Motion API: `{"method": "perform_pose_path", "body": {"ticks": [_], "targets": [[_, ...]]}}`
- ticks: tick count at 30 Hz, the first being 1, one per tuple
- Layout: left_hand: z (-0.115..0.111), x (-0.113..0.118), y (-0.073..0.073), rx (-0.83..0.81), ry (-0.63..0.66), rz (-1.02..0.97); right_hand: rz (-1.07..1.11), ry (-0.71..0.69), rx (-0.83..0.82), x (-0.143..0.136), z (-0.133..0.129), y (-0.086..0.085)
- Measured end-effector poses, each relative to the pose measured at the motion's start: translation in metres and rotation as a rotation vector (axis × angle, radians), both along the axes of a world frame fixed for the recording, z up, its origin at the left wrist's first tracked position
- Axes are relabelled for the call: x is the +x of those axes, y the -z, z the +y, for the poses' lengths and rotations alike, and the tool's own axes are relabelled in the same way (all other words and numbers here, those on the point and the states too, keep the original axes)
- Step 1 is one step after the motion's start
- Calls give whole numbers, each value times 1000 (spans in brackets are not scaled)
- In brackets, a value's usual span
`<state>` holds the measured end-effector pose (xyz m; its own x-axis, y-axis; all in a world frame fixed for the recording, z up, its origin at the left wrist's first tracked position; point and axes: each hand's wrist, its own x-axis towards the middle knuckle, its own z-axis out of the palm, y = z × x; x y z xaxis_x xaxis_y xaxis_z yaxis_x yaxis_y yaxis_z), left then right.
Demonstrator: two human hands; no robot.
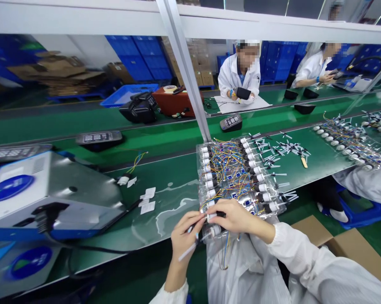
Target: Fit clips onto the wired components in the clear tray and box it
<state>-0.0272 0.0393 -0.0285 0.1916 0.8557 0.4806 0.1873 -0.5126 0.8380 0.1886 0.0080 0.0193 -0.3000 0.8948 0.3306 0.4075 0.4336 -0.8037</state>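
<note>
In front of me, a clear plastic tray (200,181) holds rows of small white-and-black cylindrical parts with blue circuit boards and yellow, blue and red wires. My right hand (233,216) is closed in a pinch on a white cylindrical part (211,217) at the tray's near left. My left hand (184,236) meets it there, fingertips pinched together. A thin whitish strip (187,252) sticks out of the left hand toward the wrist. Whatever lies between the left fingertips is mostly hidden. Another white cylindrical part (214,230) lies just below the hands.
Loose white-and-black strips (288,147) lie right of the tray, beside a small yellowish piece (303,162). A grey machine (66,190) with a black cable stands left. White paper labels (148,199) lie between. Display units (231,122) sit on the green belt; co-workers sit across.
</note>
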Motion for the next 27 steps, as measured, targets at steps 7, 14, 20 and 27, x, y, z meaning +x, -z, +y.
{"method": "perform_pose_path", "body": {"ticks": [7, 14, 20, 27], "targets": [[-2, 6, -2, 38, 8, -89, 8, 2, 7, 0, 0, 4], [0, 12, 1, 91, 74, -163, 35, 12, -17, 1, -1, -1], [-7, 16, 23, 47, 27, -248, 5, -18, -4, 1, 1, -3], [-2, 10, 21, 36, 92, -200, 6, -26, 13, -1, 2, -2]]}}
